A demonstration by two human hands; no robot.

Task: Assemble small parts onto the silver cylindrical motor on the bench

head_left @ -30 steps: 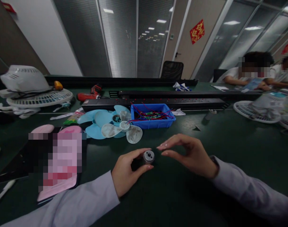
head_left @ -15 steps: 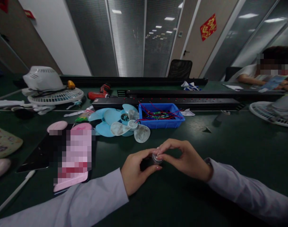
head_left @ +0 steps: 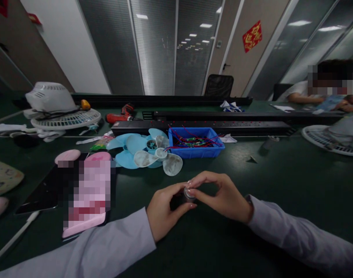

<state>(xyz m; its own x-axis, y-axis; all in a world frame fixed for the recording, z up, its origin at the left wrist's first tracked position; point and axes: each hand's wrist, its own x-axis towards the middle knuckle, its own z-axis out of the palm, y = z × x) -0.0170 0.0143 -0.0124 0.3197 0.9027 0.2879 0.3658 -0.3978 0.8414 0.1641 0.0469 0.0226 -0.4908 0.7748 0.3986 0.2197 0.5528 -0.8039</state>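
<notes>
Between my two hands is a small round grey object [head_left: 189,195] with a shiny ring-like top; its exact kind I cannot make out. Around its side curl the thumb and fingers of my left hand [head_left: 166,210]. My right hand [head_left: 223,195] pinches at its top with thumb and forefinger, covering part of it. Both hands are low over the dark green table [head_left: 205,247]. Beyond them lie light blue fan blades [head_left: 136,144] and a grey-white fan blade [head_left: 160,156], beside a blue bin [head_left: 196,152] of red wires and green circuit boards.
Left are a pink-cased phone [head_left: 92,193], a black tablet [head_left: 46,193] and a white fan [head_left: 55,104]. A red power drill [head_left: 121,114] lies by long black rails [head_left: 237,127]. A small cylinder [head_left: 270,143] and another fan [head_left: 321,135] are right. A person [head_left: 304,92] sits far right.
The view has shifted slightly, so things sit a little further left. My right fingertips have shifted slightly on the top of the round object; both hands keep their hold.
</notes>
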